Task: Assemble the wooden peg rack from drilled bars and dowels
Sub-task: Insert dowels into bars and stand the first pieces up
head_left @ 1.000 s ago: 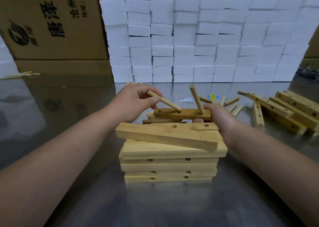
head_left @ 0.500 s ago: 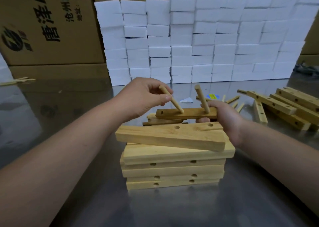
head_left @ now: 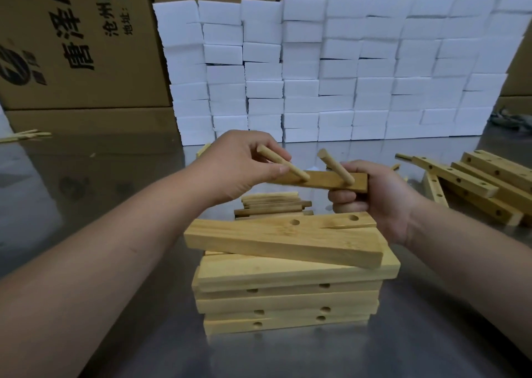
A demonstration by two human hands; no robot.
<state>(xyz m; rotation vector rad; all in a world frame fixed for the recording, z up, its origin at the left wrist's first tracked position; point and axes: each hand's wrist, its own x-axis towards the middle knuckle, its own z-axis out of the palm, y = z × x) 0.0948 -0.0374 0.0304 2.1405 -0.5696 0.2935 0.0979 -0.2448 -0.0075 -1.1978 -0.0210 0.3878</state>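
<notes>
Drilled bar (head_left: 325,180), one, held in the air just behind the stack of bars (head_left: 288,303) on the tabletop (head_left: 431,334). Two dowels tilted in its holes: left dowel (head_left: 283,163), right dowel (head_left: 335,166). Left grip (head_left: 239,164) pinched on the left dowel; right grip (head_left: 383,193) clamped round the bar's right end. About six bars in the stack. Cardboard boxes (head_left: 80,46) behind, contents hidden.

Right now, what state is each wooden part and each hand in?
Left hand, pinches the left dowel.
Left dowel, slanted, lower end meeting the held bar.
Right dowel, seated tilted in the held bar.
Held bar, roughly level above the stack of bars.
Right hand, grips the held bar's right end.
Stack of bars, resting on the table; top bar skewed, holes empty.
</notes>
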